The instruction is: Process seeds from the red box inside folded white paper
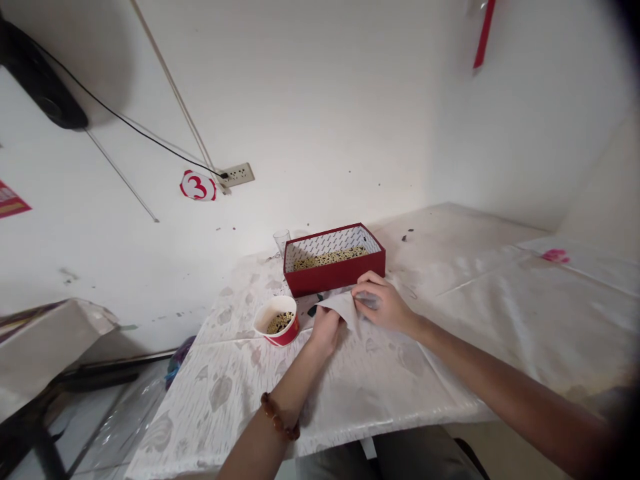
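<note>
A thin white sheet [344,305], like a napkin or piece of cloth, is between my hands above the table. My right hand [384,303] pinches its right edge between thumb and fingers. Curled at the sheet's left part is my left hand [327,328], its fingertips partly covered by the sheet. Something small and dark [313,311] shows just beside the left fingers; I cannot make out what it is. Behind the hands stands a dark red box [336,275] with pale and black grains [330,259] inside. Left of my left hand is a red and white paper tub [290,333] holding similar grains.
A clear drinking glass [281,240] stands behind the box's left end. The patterned white tablecloth [220,393] reaches to the wall. A power socket [239,175] with a plugged-in black cable is on the wall. A pink mark [556,256] lies far right.
</note>
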Demonstrator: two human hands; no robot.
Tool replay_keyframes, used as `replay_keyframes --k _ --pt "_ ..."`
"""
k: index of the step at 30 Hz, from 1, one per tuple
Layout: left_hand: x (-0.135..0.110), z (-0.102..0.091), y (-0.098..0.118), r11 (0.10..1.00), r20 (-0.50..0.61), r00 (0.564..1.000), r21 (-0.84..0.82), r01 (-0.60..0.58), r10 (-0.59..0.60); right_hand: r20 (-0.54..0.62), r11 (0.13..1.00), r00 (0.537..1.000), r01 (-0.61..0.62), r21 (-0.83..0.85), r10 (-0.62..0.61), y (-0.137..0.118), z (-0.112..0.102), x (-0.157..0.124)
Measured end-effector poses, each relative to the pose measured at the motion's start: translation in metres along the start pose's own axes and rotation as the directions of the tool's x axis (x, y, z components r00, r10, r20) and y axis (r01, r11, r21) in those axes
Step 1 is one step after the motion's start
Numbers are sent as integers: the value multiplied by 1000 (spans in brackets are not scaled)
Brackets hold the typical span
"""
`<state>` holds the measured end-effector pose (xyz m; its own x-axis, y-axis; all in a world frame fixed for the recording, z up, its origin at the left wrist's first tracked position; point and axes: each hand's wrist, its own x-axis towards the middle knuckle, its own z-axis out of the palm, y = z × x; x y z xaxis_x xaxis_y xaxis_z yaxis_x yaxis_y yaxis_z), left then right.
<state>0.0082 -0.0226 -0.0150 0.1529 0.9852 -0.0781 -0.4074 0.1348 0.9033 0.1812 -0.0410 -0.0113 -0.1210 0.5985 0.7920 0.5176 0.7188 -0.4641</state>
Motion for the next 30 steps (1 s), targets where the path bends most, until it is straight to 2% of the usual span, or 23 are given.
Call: replay_keyframes --k 3,6,10,13,16,19,22,26,30 --pt "0 -1 1 997 5 998 54 -62 61 -4 999 999 45 -28 -45 1 -2 -1" --pt "-1 -1 4 992 62 995 94 -87 82 -19 996 997 73 -43 -74 2 -2 -3" --pt "-4 -1 10 997 97 995 73 -1 -7 -39 994 995 93 -65 -96 1 -1 -4" --pt "-5 -3 8 997 65 997 76 26 -31 -31 991 994 103 -88 -106 1 -1 -4" --pt "-3 -5 2 991 42 999 128 -29 24 -13 984 994 102 -145 -105 1 -2 -4" --pt "0 -7 -3 979 78 995 190 -72 58 30 978 994 108 -177 -105 2 -3 -4" --pt "2 -8 -3 984 95 995 172 -46 30 51 987 995 88 -136 -82 2 -3 -5" --pt "0 -5 4 997 150 988 74 26 -37 22 999 999 39 -28 -38 1 -3 -4" --pt "-1 -1 7 999 196 979 12 50 -52 11 999 1000 24 41 -24 -4 -4 -2"
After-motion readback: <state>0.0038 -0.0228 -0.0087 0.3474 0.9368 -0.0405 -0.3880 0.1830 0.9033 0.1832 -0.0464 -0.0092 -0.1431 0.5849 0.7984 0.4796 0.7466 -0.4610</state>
